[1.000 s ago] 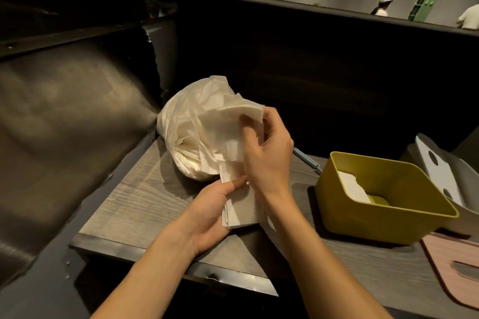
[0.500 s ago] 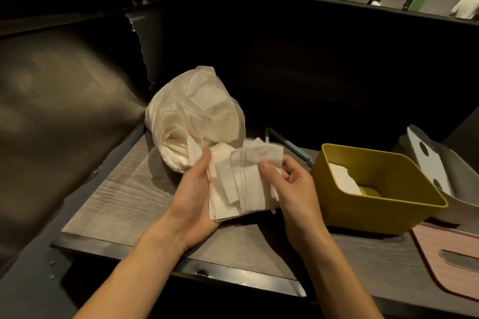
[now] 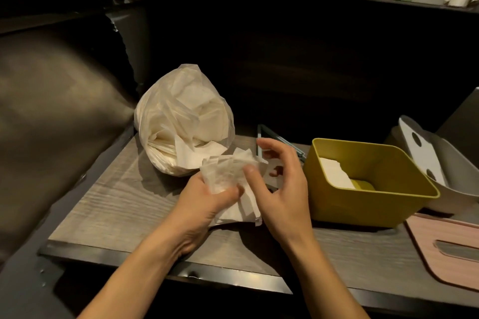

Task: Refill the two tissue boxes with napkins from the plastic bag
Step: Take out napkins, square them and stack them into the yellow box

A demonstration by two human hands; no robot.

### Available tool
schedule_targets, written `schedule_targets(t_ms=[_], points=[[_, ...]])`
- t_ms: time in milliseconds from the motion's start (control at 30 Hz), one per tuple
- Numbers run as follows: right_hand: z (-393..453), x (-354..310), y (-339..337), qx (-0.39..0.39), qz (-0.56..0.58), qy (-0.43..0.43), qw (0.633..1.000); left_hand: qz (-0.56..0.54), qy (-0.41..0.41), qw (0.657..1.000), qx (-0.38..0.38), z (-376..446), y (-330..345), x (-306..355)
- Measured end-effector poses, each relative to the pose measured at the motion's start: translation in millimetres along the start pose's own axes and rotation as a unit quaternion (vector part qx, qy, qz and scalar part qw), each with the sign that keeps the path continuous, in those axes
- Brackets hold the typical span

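The left hand grips a napkin stack beside the plastic bag, while the right hand, fingers loosely spread and empty, hovers to square it for the yellow box.

- Two bare forearms, no sleeves anywhere up to the frame's lower edge.
- Left hand: no glove, no ring, no watch or band at the wrist.
- Right hand: likewise ungloved, with short plain nails and an unadorned wrist.
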State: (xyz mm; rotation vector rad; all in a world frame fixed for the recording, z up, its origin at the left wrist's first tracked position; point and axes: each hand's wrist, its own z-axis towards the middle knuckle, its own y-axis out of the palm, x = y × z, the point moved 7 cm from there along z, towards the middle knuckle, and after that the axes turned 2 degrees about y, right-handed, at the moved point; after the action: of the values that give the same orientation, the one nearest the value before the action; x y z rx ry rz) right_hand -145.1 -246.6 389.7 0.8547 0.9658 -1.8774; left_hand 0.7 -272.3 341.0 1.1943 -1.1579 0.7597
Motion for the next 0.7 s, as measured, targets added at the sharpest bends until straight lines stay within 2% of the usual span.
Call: schedule_targets(t_ms=[133, 300, 600, 700], points=[[-1, -19, 4, -0.036, -0.113, -0.096, 0.988, 0.049, 0.032, 0.998, -0.015, 0, 5, 5], [-1, -41, 26, -0.097, -0.263, -0.206, 0.938, 0.086, 0.041, 0.995, -0.025, 1, 4, 2], [1, -39, 23, -0.091, -0.231, -0.212, 0.945, 0.118, 0.050, 0.991, -0.039, -2, 11, 10], [1, -42, 27, -0.099, -0.248, -0.224, 0.938, 0.136, 0.059, 0.988, -0.045, -4, 13, 11]])
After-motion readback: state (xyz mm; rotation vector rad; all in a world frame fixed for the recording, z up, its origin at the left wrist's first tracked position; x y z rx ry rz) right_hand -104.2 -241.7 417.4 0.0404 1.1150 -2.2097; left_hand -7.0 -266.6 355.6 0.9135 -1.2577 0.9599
